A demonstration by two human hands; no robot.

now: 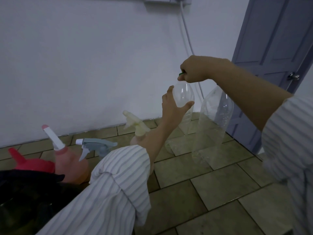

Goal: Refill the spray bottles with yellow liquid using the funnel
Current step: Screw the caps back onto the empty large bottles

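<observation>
A tall clear plastic bottle stands on the tiled floor, almost drained, with a trace of yellowish liquid low down. My left hand grips its shoulder. My right hand is closed over its green cap at the top. A second clear bottle stands just to the right, partly behind my right forearm. Three spray bottles sit at the left: one with a pale yellow trigger head, one with a grey head, one pinkish with a white and pink nozzle. A red funnel lies at far left.
A white wall runs behind the bottles, with a cable hanging down from a socket. A grey door stands at the right. A dark object fills the lower left. Tiled floor spreads in front.
</observation>
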